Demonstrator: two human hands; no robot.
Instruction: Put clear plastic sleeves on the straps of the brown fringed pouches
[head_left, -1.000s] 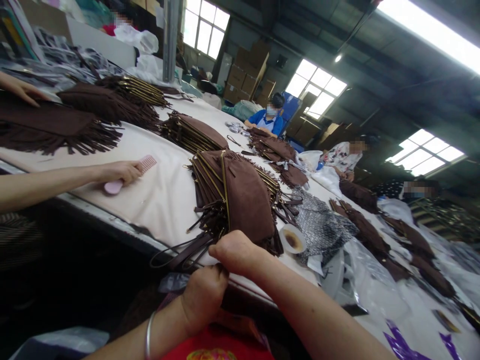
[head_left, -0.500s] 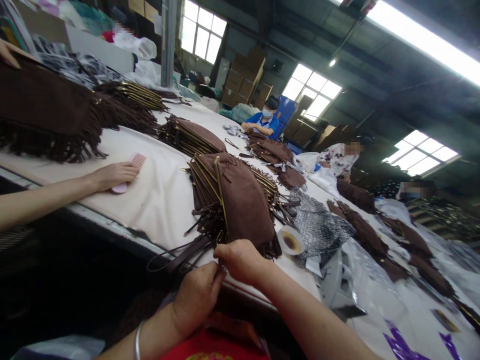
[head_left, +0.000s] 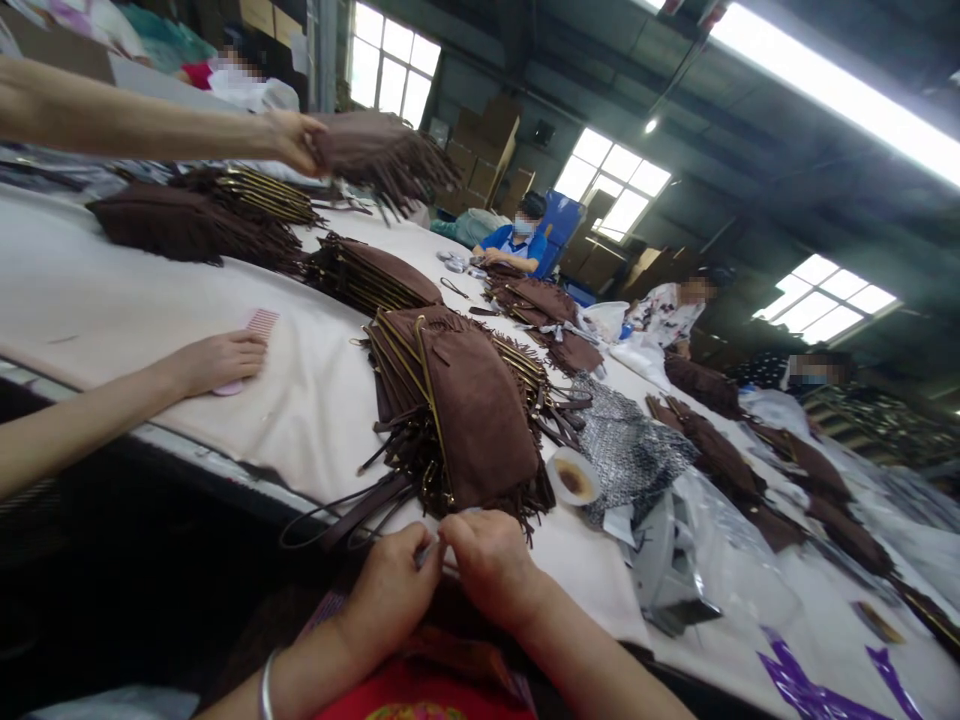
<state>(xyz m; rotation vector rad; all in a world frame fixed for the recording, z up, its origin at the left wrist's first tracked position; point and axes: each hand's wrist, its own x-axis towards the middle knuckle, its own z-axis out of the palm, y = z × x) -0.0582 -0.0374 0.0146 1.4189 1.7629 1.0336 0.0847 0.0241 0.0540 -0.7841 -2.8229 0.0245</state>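
My left hand (head_left: pixel 394 585), with a silver bangle at the wrist, is closed in a pinch near the table's front edge. A small greyish bit shows between its thumb and finger, too little to name. Close beside it, my right hand (head_left: pixel 491 562) is closed too, fingertips nearly meeting the left ones; what it grips is hidden. Just beyond both hands lies a stack of brown fringed pouches (head_left: pixel 484 415) with gold zips, the top one lying face up. Dark straps (head_left: pixel 367 510) trail from the stack towards the edge, left of my hands.
At left, a co-worker's hand (head_left: pixel 225 360) rests on a pink comb (head_left: pixel 262 322); the other hand (head_left: pixel 296 140) holds a fringed brown pouch (head_left: pixel 375 150) aloft. Right of the stack are a tape roll (head_left: pixel 574 477), patterned grey wrapping (head_left: pixel 634 440) and a grey-white device (head_left: pixel 671 560). Other people sit farther back.
The co-worker's upper hand has swung a fringed pouch up and to the right, uncovering tabletop at left. My hands stay together by the edge; my right fingers have curled in slightly lower.
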